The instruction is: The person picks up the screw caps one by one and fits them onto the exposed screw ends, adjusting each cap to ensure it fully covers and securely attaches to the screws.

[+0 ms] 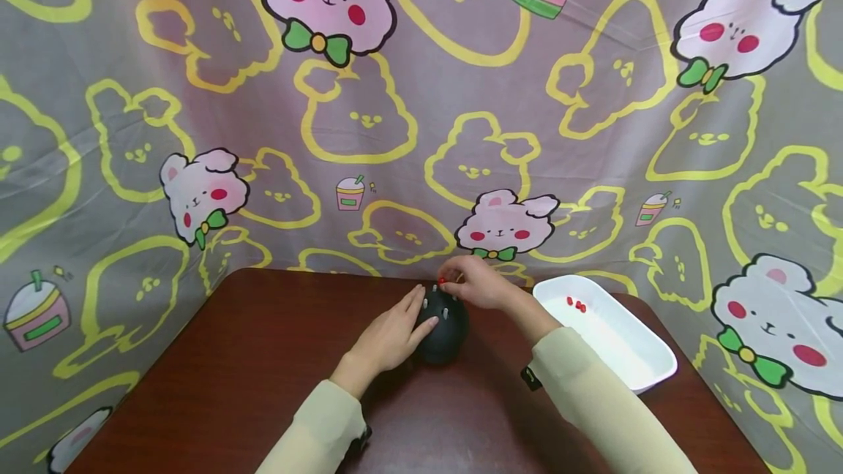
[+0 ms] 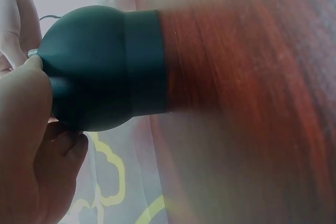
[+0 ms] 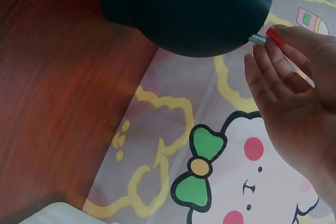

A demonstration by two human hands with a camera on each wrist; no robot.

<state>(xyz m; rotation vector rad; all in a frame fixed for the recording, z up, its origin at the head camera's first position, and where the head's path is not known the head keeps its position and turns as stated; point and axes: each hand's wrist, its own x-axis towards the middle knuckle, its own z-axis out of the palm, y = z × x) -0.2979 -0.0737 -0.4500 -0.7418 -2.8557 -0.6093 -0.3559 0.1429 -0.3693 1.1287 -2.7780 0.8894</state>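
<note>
A black ball-shaped object on a short, wide base (image 1: 444, 339) stands upright on the table, with several metal studs (image 1: 445, 312) sticking out of its upper part. My left hand (image 1: 393, 331) grips it from the left, thumb on the near side and fingers around the far side; the left wrist view shows these fingers (image 2: 73, 148) curled against the ball. Between thumb and forefinger, my right hand (image 3: 294, 82) pinches a small red cap-like piece (image 3: 275, 36). That piece is at the tip of a metal stud (image 3: 257, 39); whether it touches cannot be told.
To the right on the brown table (image 1: 197, 371) is a white tray (image 1: 632, 357) holding several small red pieces (image 1: 579, 306). A patterned cloth (image 1: 395, 123) hangs behind the table and along its sides.
</note>
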